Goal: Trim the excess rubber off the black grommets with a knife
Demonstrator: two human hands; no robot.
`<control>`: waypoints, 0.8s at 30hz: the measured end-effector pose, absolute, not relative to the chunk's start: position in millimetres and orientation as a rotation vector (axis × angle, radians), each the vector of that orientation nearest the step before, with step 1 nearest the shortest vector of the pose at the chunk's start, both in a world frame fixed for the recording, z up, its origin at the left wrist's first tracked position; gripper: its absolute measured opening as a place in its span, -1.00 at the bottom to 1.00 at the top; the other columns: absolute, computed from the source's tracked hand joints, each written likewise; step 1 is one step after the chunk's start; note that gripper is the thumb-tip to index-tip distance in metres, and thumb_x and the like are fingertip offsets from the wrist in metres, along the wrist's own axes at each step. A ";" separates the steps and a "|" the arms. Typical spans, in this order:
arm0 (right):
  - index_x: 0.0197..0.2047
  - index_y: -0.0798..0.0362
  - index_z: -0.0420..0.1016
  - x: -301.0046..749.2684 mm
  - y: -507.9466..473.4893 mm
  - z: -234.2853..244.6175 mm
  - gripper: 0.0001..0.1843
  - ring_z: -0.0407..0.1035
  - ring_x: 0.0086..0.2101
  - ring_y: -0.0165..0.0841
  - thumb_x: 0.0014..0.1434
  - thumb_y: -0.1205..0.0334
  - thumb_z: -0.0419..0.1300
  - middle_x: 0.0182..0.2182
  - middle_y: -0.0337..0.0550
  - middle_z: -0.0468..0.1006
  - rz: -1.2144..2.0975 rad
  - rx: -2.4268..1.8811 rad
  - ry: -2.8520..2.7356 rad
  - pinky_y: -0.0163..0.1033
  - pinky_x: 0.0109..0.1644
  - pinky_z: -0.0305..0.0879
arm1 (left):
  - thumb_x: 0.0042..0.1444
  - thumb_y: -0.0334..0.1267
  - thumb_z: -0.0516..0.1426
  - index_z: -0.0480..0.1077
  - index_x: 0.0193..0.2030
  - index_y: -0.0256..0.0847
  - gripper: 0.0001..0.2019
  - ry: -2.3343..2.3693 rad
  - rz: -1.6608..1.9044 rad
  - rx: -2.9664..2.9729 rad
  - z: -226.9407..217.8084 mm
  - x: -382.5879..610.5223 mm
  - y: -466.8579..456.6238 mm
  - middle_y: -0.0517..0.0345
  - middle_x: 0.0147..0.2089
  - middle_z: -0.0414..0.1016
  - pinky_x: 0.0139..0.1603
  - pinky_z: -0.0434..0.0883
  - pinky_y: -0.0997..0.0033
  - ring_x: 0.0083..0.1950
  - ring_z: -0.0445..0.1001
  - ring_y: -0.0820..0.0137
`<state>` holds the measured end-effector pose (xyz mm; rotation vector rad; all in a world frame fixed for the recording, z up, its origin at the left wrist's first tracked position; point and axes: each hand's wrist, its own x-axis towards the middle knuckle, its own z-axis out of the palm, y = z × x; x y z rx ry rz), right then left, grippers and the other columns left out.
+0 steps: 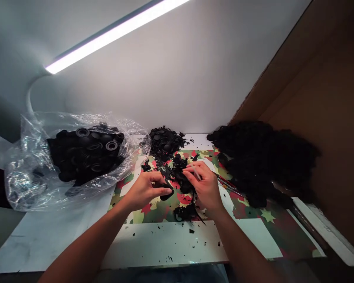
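Observation:
My left hand (144, 190) is closed in a pinch on a small black rubber part (167, 193) over the patterned mat (253, 214). My right hand (203, 182) is curled round a thin light-coloured tool (195, 171) and meets the same part from the right. Black trimmings (183, 175) lie under and between both hands. More scraps (185, 213) lie just below the right wrist.
A clear plastic bag (26, 169) of round black rubber parts (87, 155) lies at the left. A pile of black scraps (165, 141) sits behind the hands. A large dark heap (262, 157) lies at the right against a brown cardboard wall (327, 98). A strip lamp (115, 33) hangs overhead.

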<state>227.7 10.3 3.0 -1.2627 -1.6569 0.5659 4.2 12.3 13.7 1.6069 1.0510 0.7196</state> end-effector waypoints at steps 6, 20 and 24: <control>-0.33 0.00 0.62 213.8 -8.5 6.3 -0.32 0.41 -0.40 -0.34 0.47 -0.08 -0.24 -0.41 -0.14 0.51 0.870 -1.121 -1.581 -0.23 -0.30 0.36 | -0.01 -0.20 0.35 0.44 -0.54 -0.27 -0.75 1.034 0.757 1.512 10.5 3.0 13.6 0.25 -0.48 0.37 -0.41 0.29 0.48 -0.46 0.37 0.49; -0.25 -0.02 0.50 207.7 -11.2 1.8 -0.90 0.57 -0.12 -0.26 0.34 0.24 0.19 -0.08 -0.11 0.68 0.620 -0.904 -1.959 -0.13 -0.02 0.46 | -0.04 -0.18 0.32 0.35 -0.55 -0.26 -0.72 1.105 0.727 1.489 4.7 2.5 18.8 0.27 -0.55 0.34 -0.47 0.19 0.49 -0.50 0.27 0.51; -0.25 -0.01 0.50 205.4 -11.1 3.3 -0.91 0.57 -0.16 -0.29 0.33 0.27 0.19 -0.11 -0.12 0.69 0.581 -0.883 -1.974 -0.16 -0.05 0.45 | -0.03 -0.17 0.30 0.33 -0.55 -0.26 -0.72 1.121 0.713 1.501 2.1 1.8 18.8 0.25 -0.53 0.36 -0.46 0.20 0.48 -0.49 0.30 0.48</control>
